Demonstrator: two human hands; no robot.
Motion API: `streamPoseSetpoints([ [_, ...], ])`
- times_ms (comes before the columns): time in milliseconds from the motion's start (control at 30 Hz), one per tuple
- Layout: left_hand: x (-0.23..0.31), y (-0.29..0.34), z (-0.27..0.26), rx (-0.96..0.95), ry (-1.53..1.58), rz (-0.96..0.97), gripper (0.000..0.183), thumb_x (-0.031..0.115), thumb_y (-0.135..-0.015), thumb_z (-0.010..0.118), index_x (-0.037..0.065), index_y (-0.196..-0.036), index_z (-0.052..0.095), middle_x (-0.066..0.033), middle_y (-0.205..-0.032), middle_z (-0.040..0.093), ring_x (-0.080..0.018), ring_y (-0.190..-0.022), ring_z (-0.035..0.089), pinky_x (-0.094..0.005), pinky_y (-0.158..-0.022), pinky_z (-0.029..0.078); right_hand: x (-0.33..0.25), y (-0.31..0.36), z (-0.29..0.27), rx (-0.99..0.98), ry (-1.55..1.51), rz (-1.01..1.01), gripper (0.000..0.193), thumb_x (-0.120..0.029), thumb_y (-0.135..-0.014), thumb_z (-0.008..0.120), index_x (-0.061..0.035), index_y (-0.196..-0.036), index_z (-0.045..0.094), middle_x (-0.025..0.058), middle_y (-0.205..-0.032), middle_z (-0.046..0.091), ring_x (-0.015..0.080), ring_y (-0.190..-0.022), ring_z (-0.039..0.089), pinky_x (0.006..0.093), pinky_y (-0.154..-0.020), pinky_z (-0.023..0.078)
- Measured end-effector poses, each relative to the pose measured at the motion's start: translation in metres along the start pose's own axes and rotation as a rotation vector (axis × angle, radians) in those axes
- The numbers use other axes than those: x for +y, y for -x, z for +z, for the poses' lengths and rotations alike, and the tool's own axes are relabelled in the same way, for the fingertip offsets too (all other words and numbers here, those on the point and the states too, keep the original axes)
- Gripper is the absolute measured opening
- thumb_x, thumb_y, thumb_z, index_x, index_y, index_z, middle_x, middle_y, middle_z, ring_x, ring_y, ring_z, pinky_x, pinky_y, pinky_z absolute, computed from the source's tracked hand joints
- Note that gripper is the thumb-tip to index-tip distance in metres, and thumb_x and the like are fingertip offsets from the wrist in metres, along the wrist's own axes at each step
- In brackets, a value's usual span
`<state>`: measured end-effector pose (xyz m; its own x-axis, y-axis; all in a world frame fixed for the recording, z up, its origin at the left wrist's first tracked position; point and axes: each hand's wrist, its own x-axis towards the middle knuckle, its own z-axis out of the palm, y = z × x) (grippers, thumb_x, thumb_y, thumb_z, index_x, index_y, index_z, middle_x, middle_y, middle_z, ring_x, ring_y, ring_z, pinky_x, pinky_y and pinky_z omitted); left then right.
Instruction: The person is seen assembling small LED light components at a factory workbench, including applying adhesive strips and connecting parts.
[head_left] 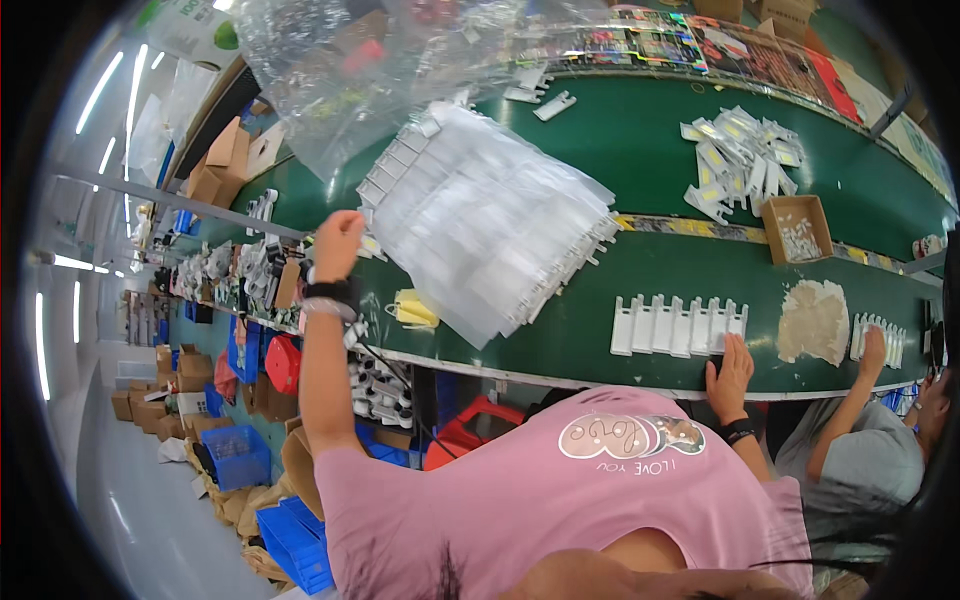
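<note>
My left hand (338,243) is raised at the left edge of a stack of clear plastic sheets or bags with white plastic parts along its edges (490,215). Its fingers are curled closed; anything inside them is too small to make out. Beside that wrist lies a small yellow item (414,309). On the near part of the green bench, a row of flat white plastic pieces (672,327) stands side by side. My right hand (732,378) rests at the row's right end, fingers stretched out and touching or close to the last piece.
A heap of white parts with yellow patches (742,160) lies at the far right, near a small cardboard box of little white pieces (799,230). Clear plastic film (330,90) hangs at the back left. A co-worker's hand (873,350) is by another white row (893,340).
</note>
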<state>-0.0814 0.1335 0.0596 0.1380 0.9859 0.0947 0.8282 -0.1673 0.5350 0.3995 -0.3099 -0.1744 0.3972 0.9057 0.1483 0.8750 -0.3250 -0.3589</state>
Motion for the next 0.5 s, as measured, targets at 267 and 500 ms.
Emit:
streamPoseSetpoints([
  [267,-0.114,-0.144,0.076,-0.004,-0.429,0.122,0.028,0.033,-0.086,0.057,0.011,-0.1,0.067,-0.0148,-0.1,0.067,-0.0357,-0.094,0.063,-0.0448,-0.08,0.05,-0.027,0.003,-0.011,-0.008,0.132,0.166,0.069,-0.006,-0.074,0.063,-0.0005,-0.138,0.036,0.019,-0.136,0.042,0.0354,-0.132,0.035,0.0469,-0.109,0.024],
  [500,-0.237,-0.188,0.123,0.097,-0.464,0.162,0.035,0.037,-0.086,0.062,0.011,-0.108,0.057,-0.0108,-0.104,0.06,-0.0315,-0.104,0.058,-0.0471,-0.078,0.051,-0.051,0.024,0.004,-0.062,0.164,0.291,0.07,-0.002,-0.073,0.063,-0.0019,-0.138,0.036,0.0198,-0.135,0.042,0.0375,-0.131,0.035,0.048,-0.108,0.027],
])
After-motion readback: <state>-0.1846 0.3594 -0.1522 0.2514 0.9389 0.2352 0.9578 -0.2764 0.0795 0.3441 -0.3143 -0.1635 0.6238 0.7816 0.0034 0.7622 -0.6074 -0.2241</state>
